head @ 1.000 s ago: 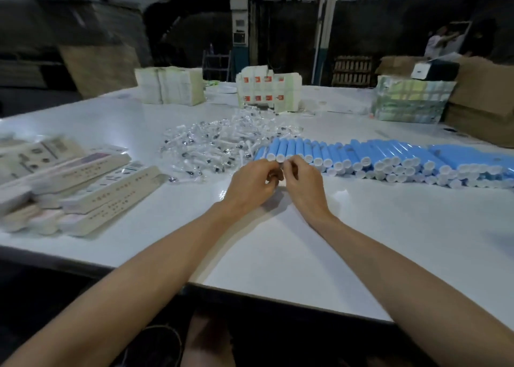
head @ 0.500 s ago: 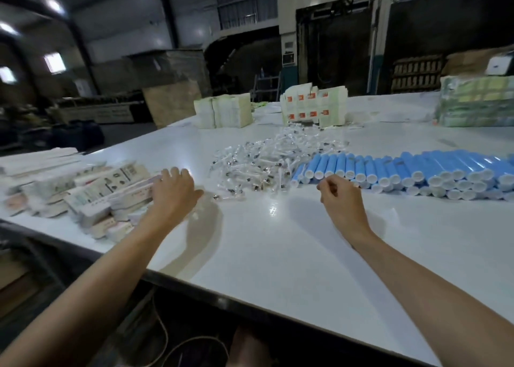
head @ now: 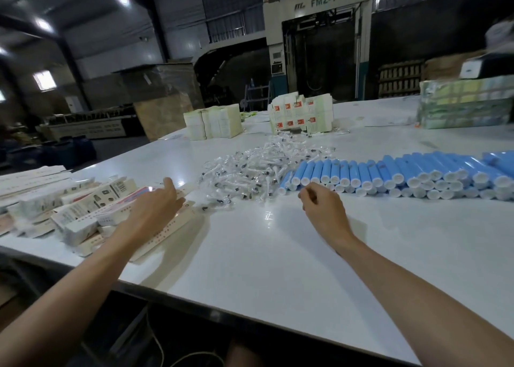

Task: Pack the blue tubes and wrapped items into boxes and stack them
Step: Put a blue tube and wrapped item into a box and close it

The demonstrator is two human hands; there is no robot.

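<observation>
Your left hand (head: 155,205) lies spread, fingers extended and loose, palm down over the heap of flat printed boxes (head: 83,211) at the left side of the counter (head: 278,269). The fingertips reach the long box blanks at the heap's right edge; whether the palm presses on one or only hovers above it you cannot tell from here, and nothing is grasped in that grip.

Your right hand (head: 322,208) sits just above the counter with its fingers curled in toward the palm, a half-clenched grip. The thumb and forefinger are pinched together, but whether something small is held between them cannot be told. It is just short of the nearest caps of the blue tubes (head: 389,172), not touching them.

The blue tubes lie side by side in a long row, stacked in two layers, white caps facing you, running from the middle of the counter out to its right edge. To their left, touching the row's end, is a loose pile of wrapped items (head: 250,169) in clear film, between your two hands and a little farther back.

Farther away on the counter stand a block of pale bundled cartons (head: 212,122), a white stack with red squares (head: 301,115), and a wrapped greenish bundle (head: 464,105) at the far right.
</observation>
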